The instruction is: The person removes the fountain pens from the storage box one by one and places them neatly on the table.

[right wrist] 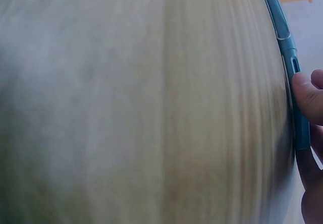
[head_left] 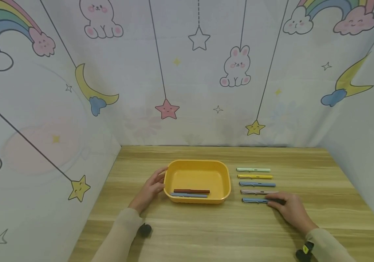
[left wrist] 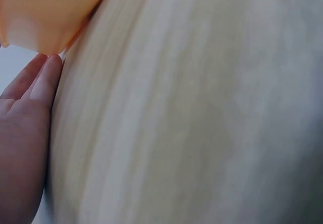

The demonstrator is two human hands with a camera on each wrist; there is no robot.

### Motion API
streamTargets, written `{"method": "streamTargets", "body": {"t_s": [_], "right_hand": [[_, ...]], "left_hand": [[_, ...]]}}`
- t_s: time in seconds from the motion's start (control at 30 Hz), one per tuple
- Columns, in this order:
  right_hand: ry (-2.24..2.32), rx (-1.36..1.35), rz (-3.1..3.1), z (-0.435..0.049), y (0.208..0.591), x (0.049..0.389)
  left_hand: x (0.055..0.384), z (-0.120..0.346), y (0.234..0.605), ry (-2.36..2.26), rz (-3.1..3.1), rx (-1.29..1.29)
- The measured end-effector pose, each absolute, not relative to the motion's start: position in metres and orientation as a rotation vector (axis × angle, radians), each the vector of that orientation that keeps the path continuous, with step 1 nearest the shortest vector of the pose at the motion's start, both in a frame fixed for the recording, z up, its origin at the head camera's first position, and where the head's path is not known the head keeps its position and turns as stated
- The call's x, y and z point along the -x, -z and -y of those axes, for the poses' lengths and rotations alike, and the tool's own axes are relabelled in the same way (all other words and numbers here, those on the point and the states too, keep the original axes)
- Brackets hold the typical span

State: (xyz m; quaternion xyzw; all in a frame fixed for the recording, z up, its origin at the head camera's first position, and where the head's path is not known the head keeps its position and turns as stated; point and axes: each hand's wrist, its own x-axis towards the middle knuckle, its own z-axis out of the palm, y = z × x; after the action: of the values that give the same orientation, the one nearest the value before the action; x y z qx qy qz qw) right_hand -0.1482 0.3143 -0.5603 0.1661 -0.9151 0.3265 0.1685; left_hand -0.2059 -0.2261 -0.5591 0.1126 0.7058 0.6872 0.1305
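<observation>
My right hand [head_left: 290, 209] pinches the blue pen [head_left: 254, 200] near its right end; this pen is the nearest of a row on the table. Seen from the right wrist, the thumb lies on the barrel of that pen [right wrist: 289, 47] and a finger shows below its end. Against the left side of the yellow tray [head_left: 196, 176] rests my left hand [head_left: 148, 192], fingers extended. In the left wrist view the fingertips touch the tray's wall [left wrist: 48, 17]. Inside the tray, a brown pen [head_left: 191, 191] and a light blue pen [head_left: 188, 195] lie along the near wall.
Beyond the pinched pen lie a pinkish pen [head_left: 255, 191], another blue pen [head_left: 259, 184], a yellow pen [head_left: 255, 177] and a pale green pen [head_left: 254, 170], roughly parallel. Behind the wooden table [head_left: 206, 233] hangs a printed white curtain [head_left: 193, 83], with more at both sides.
</observation>
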Motion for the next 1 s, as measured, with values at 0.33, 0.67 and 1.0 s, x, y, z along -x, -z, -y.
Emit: {"method": "streamTargets", "body": {"t_s": [0.33,0.67,1.0], "right_hand": [[-1.011,-0.409,2.642,-0.314,0.545,0.145],[-1.145,-0.356,2.679,-0.309,0.533,0.149],[-1.444,-0.331,2.664,-0.287,0.519,0.159]], "left_hand": [[0.206,0.226,0.559,-1.994,-2.050,-0.336],[0.206,0.225,0.561,-1.991,-2.068,-0.308],[0.204,0.223,0.556,-1.995,-2.073,-0.320]]}}
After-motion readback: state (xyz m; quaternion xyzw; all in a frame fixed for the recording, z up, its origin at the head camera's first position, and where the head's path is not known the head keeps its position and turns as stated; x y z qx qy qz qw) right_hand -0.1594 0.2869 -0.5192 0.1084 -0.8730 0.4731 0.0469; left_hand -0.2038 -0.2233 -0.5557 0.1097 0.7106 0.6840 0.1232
